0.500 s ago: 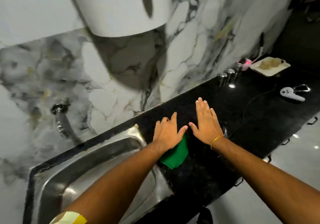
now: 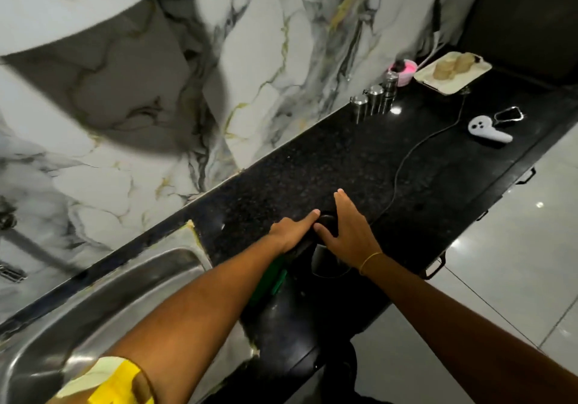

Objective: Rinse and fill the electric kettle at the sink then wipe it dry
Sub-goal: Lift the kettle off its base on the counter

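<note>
Both of the person's hands are over the electric kettle point(image 2: 325, 255), which stands on the black granite counter point(image 2: 312, 169) near its front edge, just to the right of the steel sink point(image 2: 131, 284). Only parts of the kettle show: a dark lid or top between the two hands and a strip of shiny metal body below the right palm.

The left hand point(image 2: 292, 231) lies on the kettle's dark handle side with the fingers stretched forward and pressed together, not curled; whether it actually grips the handle cannot be told. The right hand point(image 2: 347, 228) is spread flat, fingers extended and thumb splayed toward the left hand, resting on or just above the kettle's top. A thin yellow thread circles the right wrist.

A green cloth point(image 2: 270, 278) lies under the left forearm, beside the kettle at the sink's right rim.

A dark power cord point(image 2: 403, 166) runs from the kettle toward the counter's far right end. There, a white handheld controller point(image 2: 488, 131) lies near the front edge, three steel canisters point(image 2: 373, 100) stand against the marble wall point(image 2: 266, 59), and a cream tray point(image 2: 452, 72) sits in the far corner.
</note>
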